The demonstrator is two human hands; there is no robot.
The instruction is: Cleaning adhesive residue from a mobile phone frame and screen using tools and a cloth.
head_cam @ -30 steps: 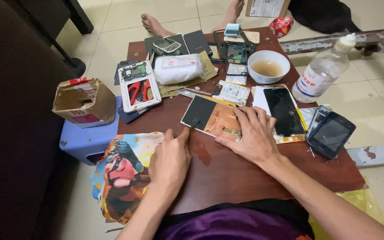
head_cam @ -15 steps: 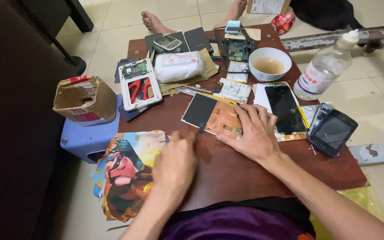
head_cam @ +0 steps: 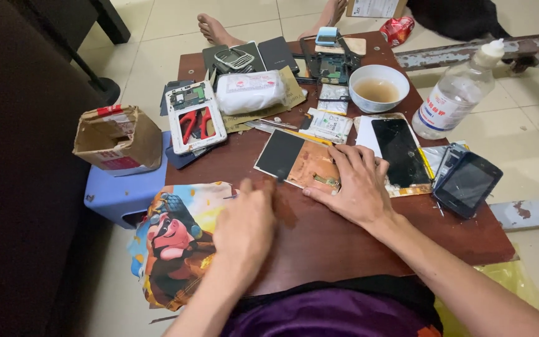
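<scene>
The low brown counter [head_cam: 338,237] takes up most of the room in front of the person, crowded with phone parts along its far half and bare wood nearest the body. Off its left edge a torn cardboard box [head_cam: 116,138] sits on a blue plastic stool [head_cam: 120,196], with a bright cartoon-printed cushion [head_cam: 176,243] lying below it. Towards the far right stand a clear plastic bottle [head_cam: 453,100] and a white bowl [head_cam: 378,87] of brownish liquid, and a white wrapped packet [head_cam: 251,92] lies further left. A white phone frame holding red-handled cutters [head_cam: 194,122] rests near the left edge.

The thing being worked on is the flat screen panel [head_cam: 297,159], dark at one end and coppery at the other, lying face down in the middle of the counter. The right hand [head_cam: 354,187] lies flat and spread, its fingers pressing the coppery end; its grip is wide open, pinning rather than holding. The left hand [head_cam: 244,228] is curled closed round a thin tool [head_cam: 254,189], whose tip reaches to the panel's near edge, though the tip itself is too small to make out.

By my reckoning the job is in its middle: the panel is already out of its housing and laid bare, while a separate black glass screen [head_cam: 400,150] and a dark phone [head_cam: 468,184] wait to the right, untouched. Nothing looks reassembled yet.
</scene>
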